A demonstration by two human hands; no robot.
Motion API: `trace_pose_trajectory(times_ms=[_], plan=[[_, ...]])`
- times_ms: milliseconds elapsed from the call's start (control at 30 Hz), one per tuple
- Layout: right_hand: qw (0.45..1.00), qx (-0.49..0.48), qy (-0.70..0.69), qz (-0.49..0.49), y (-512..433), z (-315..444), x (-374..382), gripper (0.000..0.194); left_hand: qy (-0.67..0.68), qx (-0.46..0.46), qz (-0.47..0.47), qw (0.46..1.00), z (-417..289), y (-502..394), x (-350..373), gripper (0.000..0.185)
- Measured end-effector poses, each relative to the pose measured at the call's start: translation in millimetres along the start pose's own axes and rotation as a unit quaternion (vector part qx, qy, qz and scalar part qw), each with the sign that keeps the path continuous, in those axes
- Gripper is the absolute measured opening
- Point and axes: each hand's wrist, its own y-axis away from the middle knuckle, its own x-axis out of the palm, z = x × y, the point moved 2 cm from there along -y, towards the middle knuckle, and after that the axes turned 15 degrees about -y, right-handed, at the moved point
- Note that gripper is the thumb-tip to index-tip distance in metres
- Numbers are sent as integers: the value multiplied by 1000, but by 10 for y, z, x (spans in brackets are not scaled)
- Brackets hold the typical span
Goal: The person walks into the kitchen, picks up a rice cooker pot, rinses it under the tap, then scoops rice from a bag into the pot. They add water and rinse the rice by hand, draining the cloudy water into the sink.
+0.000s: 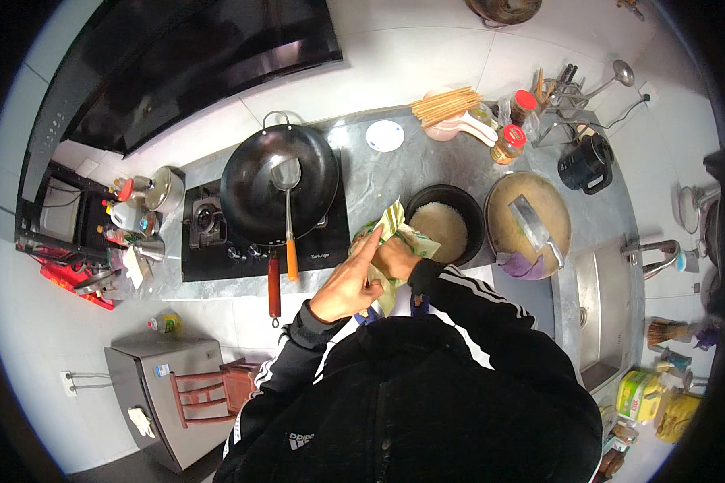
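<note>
A green and cream printed plastic bag [393,220] stands upright with its mouth apart, just left of a dark inner pot [478,223] that holds white rice [440,232]. My left hand [350,281] is at the bag's left edge, index finger stretched along the plastic and thumb near its side; the grip is partly hidden. My right hand [394,259] reaches into the bag's mouth, its fingers hidden inside. What those fingers hold, if anything, does not show.
A black wok [241,181] with a metal spatula [288,205] sits on the gas hob at left. To the right, a cleaver [528,223] lies on a round wooden board [501,199], beside the sink [604,302]. Jars and chopsticks [447,105] stand behind.
</note>
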Motion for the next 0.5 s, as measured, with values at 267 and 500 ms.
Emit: trace_pose_trajectory(times_ms=[267,500], plan=[[983,-8,-165,-81,377,493,-1069,32,7,1,5,1000,70,15,-55,95],[967,92,-238,-4,587,577,-1390,41,16,-5,15,1000,-1,-17,-140,95]])
